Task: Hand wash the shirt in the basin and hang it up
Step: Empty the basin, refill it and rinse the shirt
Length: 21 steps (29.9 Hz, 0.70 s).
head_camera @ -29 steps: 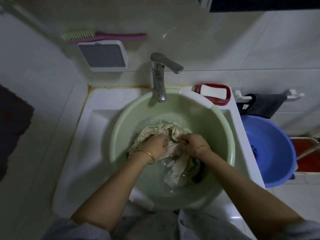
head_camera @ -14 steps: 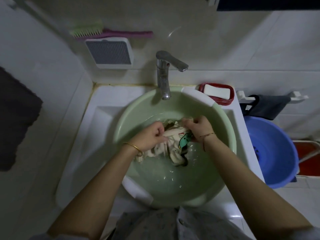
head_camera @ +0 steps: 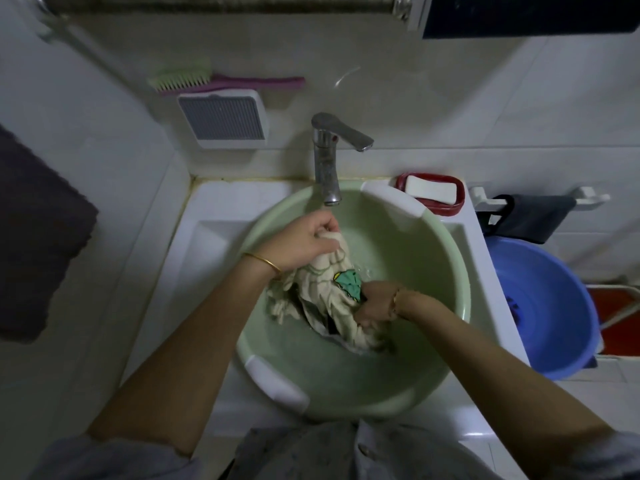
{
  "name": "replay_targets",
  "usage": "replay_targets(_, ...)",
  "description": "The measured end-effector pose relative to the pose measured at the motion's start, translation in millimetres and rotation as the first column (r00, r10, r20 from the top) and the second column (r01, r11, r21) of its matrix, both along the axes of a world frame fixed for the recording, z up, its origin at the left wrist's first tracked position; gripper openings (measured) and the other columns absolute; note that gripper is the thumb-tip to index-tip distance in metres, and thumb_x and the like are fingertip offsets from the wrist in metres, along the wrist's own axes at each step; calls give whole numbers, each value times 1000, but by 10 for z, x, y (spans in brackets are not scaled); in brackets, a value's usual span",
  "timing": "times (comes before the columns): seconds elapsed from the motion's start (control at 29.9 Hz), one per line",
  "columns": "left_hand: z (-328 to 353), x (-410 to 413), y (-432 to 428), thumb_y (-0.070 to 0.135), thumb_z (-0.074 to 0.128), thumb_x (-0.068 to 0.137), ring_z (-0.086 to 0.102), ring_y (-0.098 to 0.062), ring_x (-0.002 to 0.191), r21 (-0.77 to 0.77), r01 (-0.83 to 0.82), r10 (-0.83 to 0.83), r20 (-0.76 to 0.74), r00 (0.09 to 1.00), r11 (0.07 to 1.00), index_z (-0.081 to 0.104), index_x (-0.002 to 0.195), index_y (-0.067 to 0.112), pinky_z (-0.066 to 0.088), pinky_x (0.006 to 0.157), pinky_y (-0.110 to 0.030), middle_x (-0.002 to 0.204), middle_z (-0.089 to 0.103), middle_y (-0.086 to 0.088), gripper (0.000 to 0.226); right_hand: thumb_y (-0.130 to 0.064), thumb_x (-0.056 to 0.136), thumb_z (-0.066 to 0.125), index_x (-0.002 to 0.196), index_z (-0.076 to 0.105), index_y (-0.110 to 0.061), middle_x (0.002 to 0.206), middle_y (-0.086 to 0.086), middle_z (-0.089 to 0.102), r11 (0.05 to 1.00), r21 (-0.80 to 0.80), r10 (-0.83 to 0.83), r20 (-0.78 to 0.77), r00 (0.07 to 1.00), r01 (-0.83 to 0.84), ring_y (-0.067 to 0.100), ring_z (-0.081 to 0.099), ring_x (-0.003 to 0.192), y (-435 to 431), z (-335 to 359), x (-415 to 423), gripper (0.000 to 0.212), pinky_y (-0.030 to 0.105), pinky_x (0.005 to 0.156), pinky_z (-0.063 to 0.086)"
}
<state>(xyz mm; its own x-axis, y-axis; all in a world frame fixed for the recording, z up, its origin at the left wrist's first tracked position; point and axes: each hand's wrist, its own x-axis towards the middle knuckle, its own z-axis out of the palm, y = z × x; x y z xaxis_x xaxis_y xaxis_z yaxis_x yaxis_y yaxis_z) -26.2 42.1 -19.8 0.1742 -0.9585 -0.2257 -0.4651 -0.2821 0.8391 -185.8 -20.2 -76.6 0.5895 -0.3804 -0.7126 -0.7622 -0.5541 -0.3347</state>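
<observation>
Head view shows us the wet shirt [head_camera: 323, 284] in the middle of the frame, inside the green basin [head_camera: 408, 244]. Our left hand [head_camera: 303, 245] grips its top end tight, just under the tap [head_camera: 325, 168]. Our right hand [head_camera: 375, 303] squeezes the lower part, down low in the basin. Soap [head_camera: 431, 190] sits just past the basin's upper right edge.

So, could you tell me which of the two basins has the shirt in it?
The pale green basin in the sink under the tap: the shirt is in it. The blue basin stands to the right, beside the sink.
</observation>
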Motion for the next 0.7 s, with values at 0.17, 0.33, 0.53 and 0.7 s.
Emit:
replay_targets(0.17, -213, -180, -92, 11, 59, 87, 51, -18, 82, -37, -47, 52, 139, 989, 998, 55, 99, 16, 37, 63, -24, 90, 55, -4, 14, -32, 78, 62, 93, 62, -10, 93, 8, 60, 978, 151, -147, 5, 989, 145, 21, 55, 83, -33, 56, -209, 27, 27, 73, 45)
replay_targets(0.33, -363, -160, -42, 22, 62, 86, 50, -31, 113, 78, -157, 103, 473, 875, 984, 55, 117, 6, 38, 90, -29, 123, 51, -16, 36, -43, 92, 52, 109, 56, -8, 103, 10, 59, 980, -99, -175, -7, 984, 174, 24, 54, 89, -101, 93, -320, 39, 26, 75, 42)
replay_targets(0.53, -613, -265, 244, 48, 46, 94, 58, -27, 57, 749, -44, -132, 174, 976, 661, 55, 83, 0, 46, 56, -27, 82, 64, -19, 50, -16, 94, 45, 114, 55, -13, 113, 9, 57, 872, -463, -63, 216, 974, 159, 29, 57, 101, -92, 203, -50, 22, 36, 79, 48)
replay_targets(0.7, -710, -517, 388, 55, 54, 88, 62, -24, 65, 805, 10, -230, 157, 961, 593, 57, 115, 1, 56, 66, -35, 90, 64, -13, 60, -2, 88, 44, 142, 37, -24, 145, 5, 40, 941, -330, 193, 334, 922, -78, 30, 39, 129, -61, -55, 226, 59, 42, 105, 38)
